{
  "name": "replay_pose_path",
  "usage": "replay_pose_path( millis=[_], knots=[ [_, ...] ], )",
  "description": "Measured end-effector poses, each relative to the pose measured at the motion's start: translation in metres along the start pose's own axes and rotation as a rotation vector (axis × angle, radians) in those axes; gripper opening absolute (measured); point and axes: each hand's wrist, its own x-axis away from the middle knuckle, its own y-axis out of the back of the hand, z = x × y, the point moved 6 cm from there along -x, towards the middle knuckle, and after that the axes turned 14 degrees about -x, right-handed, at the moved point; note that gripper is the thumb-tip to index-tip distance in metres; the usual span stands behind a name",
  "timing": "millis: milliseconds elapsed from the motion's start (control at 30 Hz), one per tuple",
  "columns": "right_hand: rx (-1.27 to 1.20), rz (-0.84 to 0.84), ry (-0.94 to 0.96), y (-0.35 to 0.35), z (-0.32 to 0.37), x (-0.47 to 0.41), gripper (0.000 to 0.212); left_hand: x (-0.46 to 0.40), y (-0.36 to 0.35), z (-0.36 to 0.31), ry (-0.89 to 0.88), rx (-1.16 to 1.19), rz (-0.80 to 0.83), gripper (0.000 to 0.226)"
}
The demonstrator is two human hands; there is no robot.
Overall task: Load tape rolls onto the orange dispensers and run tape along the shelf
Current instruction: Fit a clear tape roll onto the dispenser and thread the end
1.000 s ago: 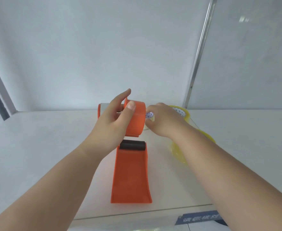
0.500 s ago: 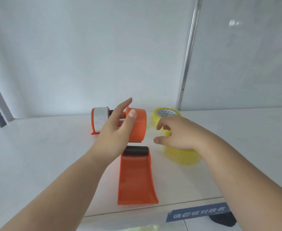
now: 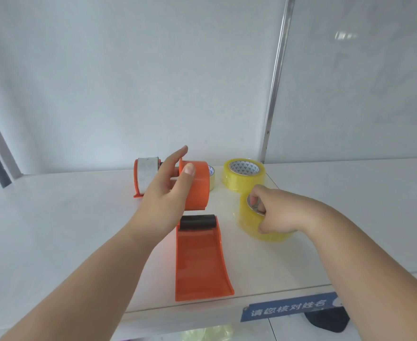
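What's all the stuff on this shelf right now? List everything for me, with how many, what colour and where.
Orange dispenser: one, orange with a black roller, front middle of the shelf, its drum end held up by the left hand.
Second dispenser: one, orange, holding a whitish roll, standing at the back left.
Yellow tape rolls: two; the far roll lies flat at the back right, the near roll is under the right hand.
Shelf: one, white.
Blue label: one, white characters, on the shelf's front edge.
Left hand: its grip is round the orange drum.
Right hand: fingers hooked into the near roll's core.
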Motion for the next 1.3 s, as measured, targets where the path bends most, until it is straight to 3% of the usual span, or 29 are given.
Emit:
replay_pose_path(
  millis=[133,267,600,867,1300],
  knots=[
    [0.034,0.028,0.015,-0.002,0.001,0.001,0.044,0.002,0.000,0.002,0.002,-0.008,-0.006,0.038],
    [-0.039,-0.053,0.095,0.012,0.006,0.000,0.035,0.002,0.000,0.002,0.004,0.005,-0.007,0.038],
    [-0.500,-0.167,0.384,0.029,0.044,0.019,0.034,0.004,0.007,0.009,0.000,-0.010,-0.038,0.037],
    [-0.868,-0.204,0.450,0.033,0.053,0.030,0.025,0.005,0.012,0.010,0.000,-0.011,-0.031,0.036],
    [-0.968,-0.167,0.530,0.025,0.072,0.032,0.033,0.006,0.016,0.016,0.000,-0.034,-0.038,0.051]
  ],
)
